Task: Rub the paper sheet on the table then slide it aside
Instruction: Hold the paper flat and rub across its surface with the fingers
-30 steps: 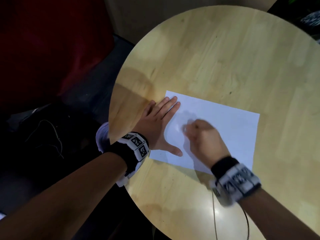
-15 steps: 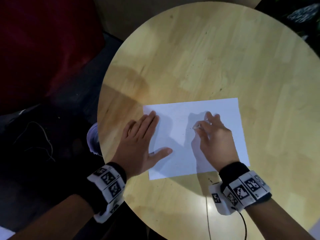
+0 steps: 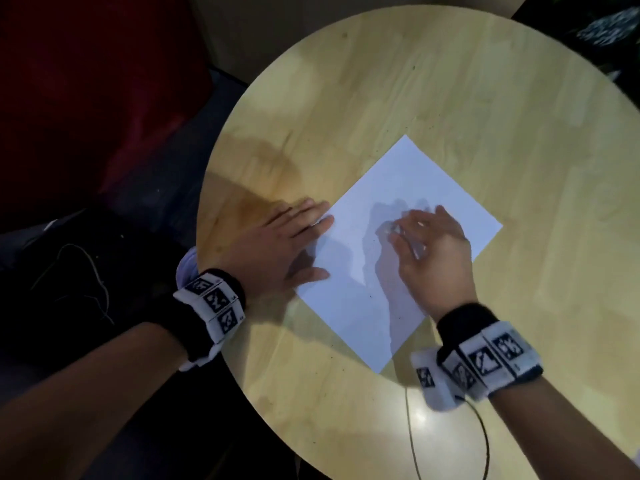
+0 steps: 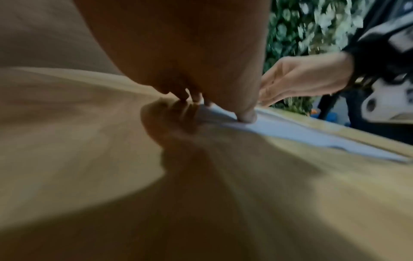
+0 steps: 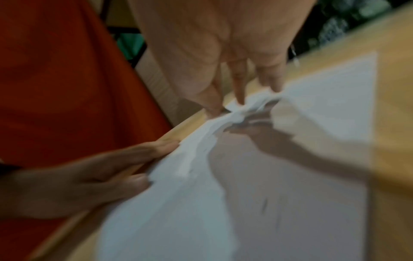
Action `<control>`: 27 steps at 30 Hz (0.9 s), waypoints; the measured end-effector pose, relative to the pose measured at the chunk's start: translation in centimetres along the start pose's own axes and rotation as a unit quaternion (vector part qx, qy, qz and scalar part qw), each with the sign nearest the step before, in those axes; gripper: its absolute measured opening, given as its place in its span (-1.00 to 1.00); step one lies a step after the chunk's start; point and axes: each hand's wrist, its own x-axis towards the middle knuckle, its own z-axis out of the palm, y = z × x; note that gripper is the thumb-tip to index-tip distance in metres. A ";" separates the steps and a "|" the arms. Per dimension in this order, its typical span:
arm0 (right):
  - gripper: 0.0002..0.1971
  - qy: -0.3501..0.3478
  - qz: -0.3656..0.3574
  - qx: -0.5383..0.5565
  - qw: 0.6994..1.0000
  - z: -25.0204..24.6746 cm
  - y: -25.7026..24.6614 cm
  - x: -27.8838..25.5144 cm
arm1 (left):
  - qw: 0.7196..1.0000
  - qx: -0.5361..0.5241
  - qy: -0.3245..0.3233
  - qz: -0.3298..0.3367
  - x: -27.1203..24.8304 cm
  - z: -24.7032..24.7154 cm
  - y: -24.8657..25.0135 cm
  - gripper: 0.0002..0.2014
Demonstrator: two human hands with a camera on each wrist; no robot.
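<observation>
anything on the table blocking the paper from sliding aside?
Nothing visible does. The paper sheet lies flat on the round table, with bare wood around it. Only the left hand, at its left edge, and the right hand touch it. A thin cable lies nearer the front edge.

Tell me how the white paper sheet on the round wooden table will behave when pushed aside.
The white paper sheet probably buckles rather than moving stiffly: the right wrist view shows it bunched at the right hand's fingertips. It likely slides easily, since the round wooden table looks glossy. It seems light; the flat left hand alone pins its edge.
</observation>
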 end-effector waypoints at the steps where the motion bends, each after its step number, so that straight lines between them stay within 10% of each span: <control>1: -0.90 -0.010 0.012 -0.009 1.000 0.2 -0.3 -0.9 | 1.000 0.008 -0.011 0.000 -0.2 0.2 -0.1 -0.21; 13: -0.87 -0.220 -0.019 0.183 0.958 0.5 2.1 3.7 | 0.989 -0.131 0.060 0.006 -4.0 -0.7 3.6 -0.51; 18: -0.89 -0.209 -0.015 0.178 0.962 0.3 1.7 3.2 | 0.983 -0.116 -0.093 -0.105 0.8 -2.4 -0.1 0.37; 27: -0.88 -0.131 -0.138 0.034 0.981 4.1 -2.9 1.9 | 0.988 -0.054 -0.092 -0.113 1.0 -1.3 0.2 0.48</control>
